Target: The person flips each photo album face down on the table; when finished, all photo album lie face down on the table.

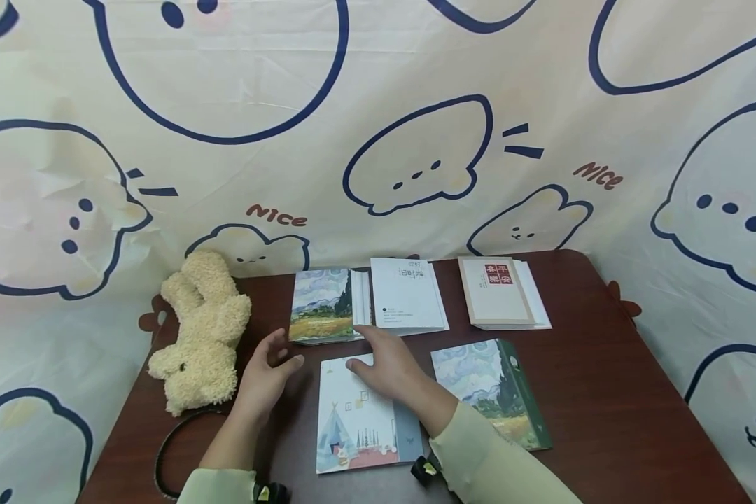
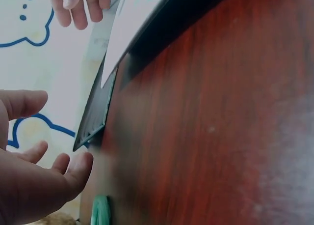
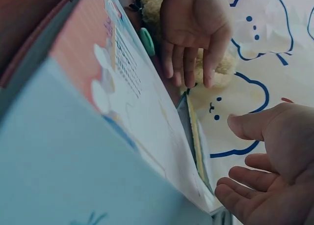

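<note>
Front and centre on the table lies a notebook (image 1: 353, 420) with a tent drawing and a blue-grey right strip. My right hand (image 1: 387, 364) hovers over its far right part, thumb and fingers spread, holding nothing; the right wrist view shows its fingertips close to the notebook's far edge, contact unclear. Left of the notebook is my left hand (image 1: 267, 374), fingers loosely bent with nothing in them. Just beyond the hands sits a notebook with a wheat-field painting (image 1: 320, 304), pale page edges showing at its right. Beside it stands a white booklet (image 1: 409, 294), slightly raised.
A second painted notebook with a green strip (image 1: 491, 392) lies to the right. At the back right is a beige booklet with red squares (image 1: 498, 290). A cream plush toy (image 1: 204, 336) occupies the left side, a dark cord (image 1: 159, 462) in front of it. Patterned cloth (image 1: 416, 154) hangs behind.
</note>
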Demonstrator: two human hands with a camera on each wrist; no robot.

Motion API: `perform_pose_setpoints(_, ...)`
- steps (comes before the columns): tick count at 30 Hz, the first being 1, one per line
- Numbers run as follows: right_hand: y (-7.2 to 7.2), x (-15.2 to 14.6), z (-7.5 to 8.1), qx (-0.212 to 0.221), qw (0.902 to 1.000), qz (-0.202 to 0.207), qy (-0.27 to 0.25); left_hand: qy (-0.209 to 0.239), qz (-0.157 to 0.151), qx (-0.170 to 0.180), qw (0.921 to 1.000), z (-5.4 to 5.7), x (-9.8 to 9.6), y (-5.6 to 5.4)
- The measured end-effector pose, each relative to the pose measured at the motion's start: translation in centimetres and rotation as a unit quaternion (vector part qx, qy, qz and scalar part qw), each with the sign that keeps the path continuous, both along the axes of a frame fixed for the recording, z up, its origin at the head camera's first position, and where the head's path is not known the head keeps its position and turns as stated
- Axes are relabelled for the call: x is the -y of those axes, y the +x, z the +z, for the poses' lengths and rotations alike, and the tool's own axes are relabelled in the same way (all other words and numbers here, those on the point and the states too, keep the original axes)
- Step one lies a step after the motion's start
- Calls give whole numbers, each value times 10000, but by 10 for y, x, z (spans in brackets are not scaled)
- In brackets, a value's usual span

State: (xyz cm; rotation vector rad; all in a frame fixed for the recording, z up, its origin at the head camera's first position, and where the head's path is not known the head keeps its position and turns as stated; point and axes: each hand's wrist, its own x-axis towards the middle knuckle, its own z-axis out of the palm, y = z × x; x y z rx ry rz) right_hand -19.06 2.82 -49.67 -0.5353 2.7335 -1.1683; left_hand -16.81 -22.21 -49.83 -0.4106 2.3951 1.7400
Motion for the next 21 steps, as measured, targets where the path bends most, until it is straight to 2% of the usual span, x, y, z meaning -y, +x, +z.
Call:
perform_pose_setpoints(9, -19, 19, -10, 10, 9997, 207, 138, 249, 73, 108, 9996, -9, -2, -20)
perform_pose_setpoints(15, -29, 30, -17, -53, 9993, 260, 257, 332, 117, 157, 9993, -11, -3, -26)
perform_pose_setpoints(21, -35, 38, -22, 125, 9982, 187, 559, 519, 175, 183, 9983, -14, -5, -29)
